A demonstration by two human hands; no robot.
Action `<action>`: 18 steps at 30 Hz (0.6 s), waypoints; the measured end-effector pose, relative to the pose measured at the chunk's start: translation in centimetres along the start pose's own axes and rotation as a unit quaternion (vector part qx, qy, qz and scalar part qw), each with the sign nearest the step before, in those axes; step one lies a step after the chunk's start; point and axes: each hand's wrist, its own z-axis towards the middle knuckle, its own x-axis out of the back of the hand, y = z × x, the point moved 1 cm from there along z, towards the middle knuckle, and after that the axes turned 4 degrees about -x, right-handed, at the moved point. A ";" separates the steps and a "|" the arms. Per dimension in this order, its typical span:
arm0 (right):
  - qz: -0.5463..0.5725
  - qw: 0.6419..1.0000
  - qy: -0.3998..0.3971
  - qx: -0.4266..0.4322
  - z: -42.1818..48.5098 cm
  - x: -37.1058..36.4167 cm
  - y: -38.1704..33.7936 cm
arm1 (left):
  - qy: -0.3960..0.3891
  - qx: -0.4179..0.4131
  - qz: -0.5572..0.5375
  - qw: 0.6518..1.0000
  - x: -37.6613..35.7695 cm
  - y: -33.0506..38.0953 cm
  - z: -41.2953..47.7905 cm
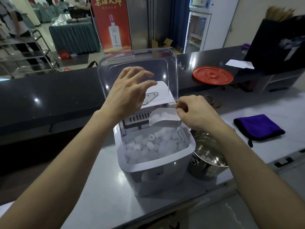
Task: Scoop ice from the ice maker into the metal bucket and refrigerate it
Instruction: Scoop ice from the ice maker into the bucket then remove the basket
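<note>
Ice pieces [153,146], white and rounded, fill the open bin of the white box-shaped ice maker [158,179], which stands on the pale grey tabletop [102,187]. More ice is heaped in the white plastic scoop [165,123], held just above the far right corner of the bin. The right hand [196,113] grasps the scoop at its right end with fingers curled tight around a handle that is hidden from view. The scoop's long axis runs left to right, with its open mouth pointing left. The left hand [130,91] holds nothing. Its fingers [145,74] are spread and relaxed in front of the raised clear plastic lid [166,66], and I cannot tell whether they touch it. The shiny stainless metal bucket [203,171] stands just beside the ice maker's right wall, partly under the right forearm, with a few pieces of ice already inside. The bucket therefore lies to the near right of the scoop and lower, on the handle side, not the mouth side. The right hand is far nearer to it than the left. I judge the load must travel right and toward the person, with the mouth turned over the rim before tipping. Further right lies a folded purple cloth [259,126], and a round red plastic lid [212,77] rests on the dark far counter [49,95].
</note>
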 end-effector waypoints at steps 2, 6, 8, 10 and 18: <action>0.003 1.000 0.007 -0.011 -0.1 0.7 0.8 | 0.000 -0.005 -0.005 1.000 -0.4 0.4 0.6; 0.006 0.999 0.020 -0.035 -0.4 1.6 2.7 | 0.003 -0.020 -0.018 1.000 -1.3 1.4 1.8; 0.009 0.998 0.029 -0.047 -0.5 1.9 3.7 | 0.007 -0.026 -0.026 0.999 -1.8 1.9 2.4; 0.009 0.998 0.041 -0.057 -0.6 2.2 4.7 | 0.004 -0.030 -0.032 0.999 -2.4 2.5 3.2; 0.010 0.991 0.071 -0.113 -1.7 3.0 9.4 | 0.006 -0.023 -0.046 0.999 -4.6 4.7 5.4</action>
